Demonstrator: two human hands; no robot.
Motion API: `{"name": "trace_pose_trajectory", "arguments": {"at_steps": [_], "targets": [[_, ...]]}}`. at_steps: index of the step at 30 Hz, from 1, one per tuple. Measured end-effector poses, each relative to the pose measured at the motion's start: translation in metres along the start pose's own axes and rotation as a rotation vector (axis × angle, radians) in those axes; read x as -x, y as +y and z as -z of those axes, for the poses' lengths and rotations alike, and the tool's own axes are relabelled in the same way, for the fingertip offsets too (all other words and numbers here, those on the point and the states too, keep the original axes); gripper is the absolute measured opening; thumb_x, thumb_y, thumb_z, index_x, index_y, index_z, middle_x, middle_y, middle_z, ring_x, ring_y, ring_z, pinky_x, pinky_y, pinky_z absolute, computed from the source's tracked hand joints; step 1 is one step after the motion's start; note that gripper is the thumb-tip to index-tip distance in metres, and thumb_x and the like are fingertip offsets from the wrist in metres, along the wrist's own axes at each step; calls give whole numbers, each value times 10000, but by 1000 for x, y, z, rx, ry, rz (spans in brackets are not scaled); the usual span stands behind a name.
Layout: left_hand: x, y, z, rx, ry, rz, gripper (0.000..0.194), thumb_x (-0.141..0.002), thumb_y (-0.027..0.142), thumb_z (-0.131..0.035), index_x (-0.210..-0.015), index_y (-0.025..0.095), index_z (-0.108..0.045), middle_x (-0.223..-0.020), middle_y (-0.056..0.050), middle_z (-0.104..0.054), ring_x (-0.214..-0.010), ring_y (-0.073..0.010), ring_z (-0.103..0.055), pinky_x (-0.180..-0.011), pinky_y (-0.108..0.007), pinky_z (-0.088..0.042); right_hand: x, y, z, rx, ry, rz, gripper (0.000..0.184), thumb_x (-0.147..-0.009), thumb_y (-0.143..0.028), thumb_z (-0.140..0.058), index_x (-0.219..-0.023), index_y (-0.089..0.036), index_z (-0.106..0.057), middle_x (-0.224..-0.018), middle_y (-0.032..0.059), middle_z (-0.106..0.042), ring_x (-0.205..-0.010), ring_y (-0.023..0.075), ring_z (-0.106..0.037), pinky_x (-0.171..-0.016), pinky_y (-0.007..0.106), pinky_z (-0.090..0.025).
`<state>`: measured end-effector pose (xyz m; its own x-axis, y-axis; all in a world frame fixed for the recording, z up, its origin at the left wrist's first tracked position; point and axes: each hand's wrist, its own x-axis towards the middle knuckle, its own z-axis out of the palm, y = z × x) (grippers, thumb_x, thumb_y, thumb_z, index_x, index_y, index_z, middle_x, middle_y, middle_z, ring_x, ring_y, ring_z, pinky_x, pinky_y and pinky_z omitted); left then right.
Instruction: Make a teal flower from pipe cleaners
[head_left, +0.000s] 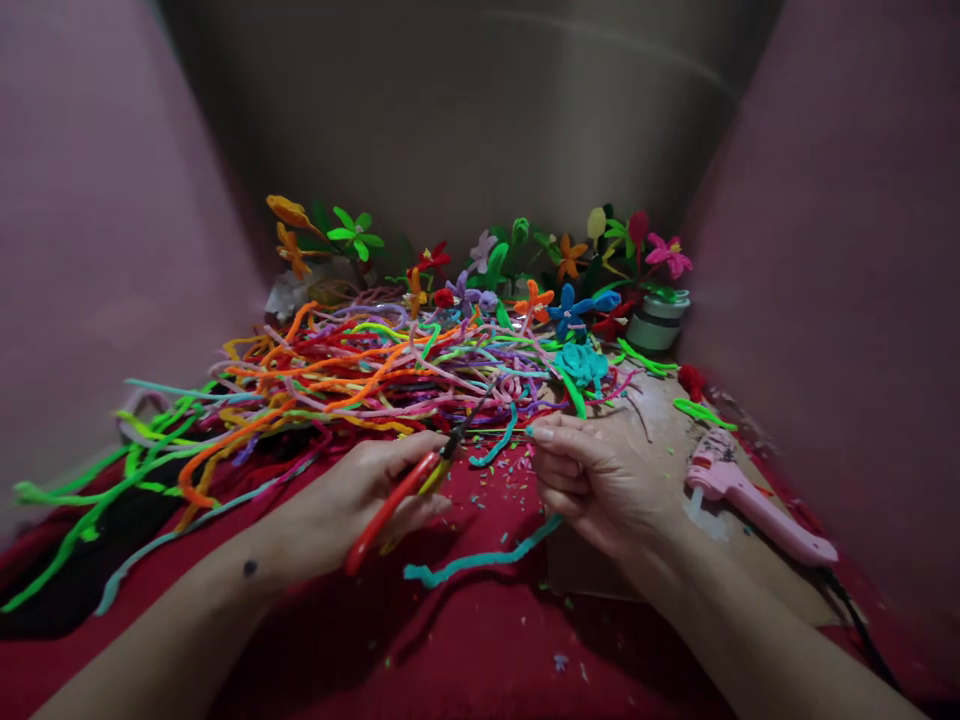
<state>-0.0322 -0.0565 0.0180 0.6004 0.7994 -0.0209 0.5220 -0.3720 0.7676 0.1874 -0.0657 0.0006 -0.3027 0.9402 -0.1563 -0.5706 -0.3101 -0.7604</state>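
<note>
My left hand (401,480) is closed around long-nose pliers (394,510) with red and yellow handles; their dark, thin jaws point away and to the right. My right hand (581,475) makes a pinch on a turquoise pipe cleaner (487,565). A tiny turquoise tip shows at the thumb, and a longer length runs out below the hand to the left; the part between is hidden by the fingers. A short turquoise piece (501,445) hangs or lies between the two hands, beyond the jaws. Just past my right hand sits a turquoise pipe-cleaner flower (583,367).
A wide heap of colourful pipe cleaners (360,365) covers the back and left. Behind stand several pipe-cleaner flowers (568,312) and a pale green pot (657,322). A pink glue gun (757,500) lies on cardboard (667,430) at right. Clippings dot the red cloth (480,660).
</note>
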Motion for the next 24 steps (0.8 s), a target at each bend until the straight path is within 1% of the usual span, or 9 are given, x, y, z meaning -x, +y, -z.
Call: {"name": "trace_pose_trajectory", "arguments": {"at_steps": [2,4,6,8,10,14,20,24], "targets": [[1,1,-3,-132,-23,-55,171,-851,282,-435,-946,160,-509,-775,-4,-526,-651,-99,-470,-579,-190,-419,-1,-1,0,-30,-34,-19,253,-714,-166,-621,-586,-177,-403,-468,-96,-228,-414,44,-110,-354,177,-93],[2,-2,-7,-265,5,-121,255,-861,230,-400,-1098,177,-477,-945,-50,-558,-812,-139,-519,-704,-220,-449,-1,-1,1,-48,-54,-27,280,-712,-174,-622,-571,-179,-381,-469,-93,-236,-418,45,-113,-351,175,-102],[1,-7,-10,-376,42,-182,370,-861,181,-382,-1230,208,-412,-1101,-80,-538,-964,-174,-513,-831,-271,-440,-1,-1,1,-60,-69,-34,290,-712,-182,-624,-569,-180,-371,-473,-91,-240,-422,46,-116,-352,173,-110],[1,-13,-13,-452,62,-231,456,-856,141,-370,-1302,237,-359,-1177,-89,-514,-1037,-188,-497,-902,-313,-418,-1,0,1,-71,-82,-39,279,-716,-181,-619,-577,-180,-377,-475,-91,-238,-423,47,-113,-355,172,-112],[0,-16,-15,-502,60,-261,506,-843,123,-380,-1331,249,-335,-1188,-94,-513,-1042,-192,-502,-909,-332,-424,0,1,2,-74,-90,-49,243,-717,-177,-614,-595,-177,-404,-475,-90,-239,-424,48,-110,-358,171,-110],[-1,-15,-17,-526,62,-306,533,-828,117,-401,-1341,247,-332,-1164,-100,-526,-1018,-188,-517,-884,-327,-449,0,3,2,-75,-99,-79,173,-709,-162,-607,-643,-176,-447,-465,-96,-236,-421,47,-98,-358,167,-104],[-1,-16,-20,-530,71,-328,546,-821,101,-399,-1346,229,-318,-1155,-110,-515,-1013,-195,-504,-872,-338,-449,1,6,0,-50,-100,-100,272,-706,-147,-600,-608,-191,-350,-465,-103,-204,-415,41,-84,-355,162,-94],[-2,-14,-21,-541,44,-336,546,-813,79,-389,-1339,207,-315,-1131,-110,-519,-1001,-192,-500,-862,-333,-450,0,7,-2,-45,-97,-103,294,-695,-138,-598,-601,-196,-326,-463,-107,-181,-412,40,-82,-356,164,-87]]}}
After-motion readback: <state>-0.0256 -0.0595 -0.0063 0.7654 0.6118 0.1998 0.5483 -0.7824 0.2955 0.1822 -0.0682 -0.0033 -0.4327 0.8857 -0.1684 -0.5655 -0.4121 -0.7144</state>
